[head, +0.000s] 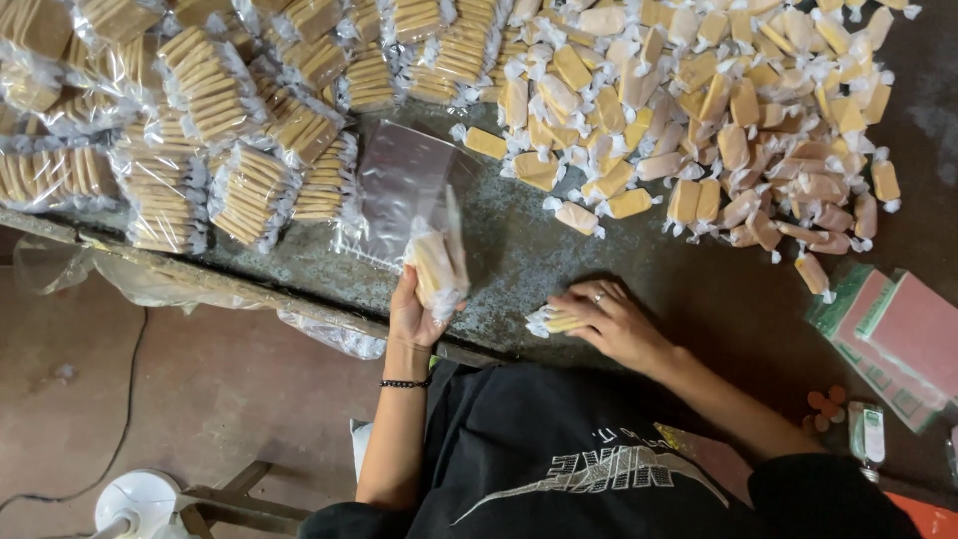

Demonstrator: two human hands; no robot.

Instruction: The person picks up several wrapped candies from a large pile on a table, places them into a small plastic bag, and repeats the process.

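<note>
A black printed shirt (599,469) is filling the bottom of the view, nearest the camera, with both bare arms reaching up from it onto a dark, worn desk (639,250). The left hand (414,314), wearing a beaded bracelet (404,383) at the wrist, is gripping the lower edge of a clear plastic bag (404,195); its fingers are closing around the bag and the few pale wrapped candies (434,268) inside. The bag is standing up from the hand, its long axis running away from the person, open end pointing toward the far piles. The right hand (609,319), ringed, is lying palm down on the desk, fingers curling over a small wrapped candy (549,321) that is lying crosswise, pointing left and right. Just beyond, a loose heap of wrapped candies (718,110) is spreading across the right of the desk, while filled packets (220,120) are crowding the left. Stacked pink and green cards (893,339) are lying at the right edge.
</note>
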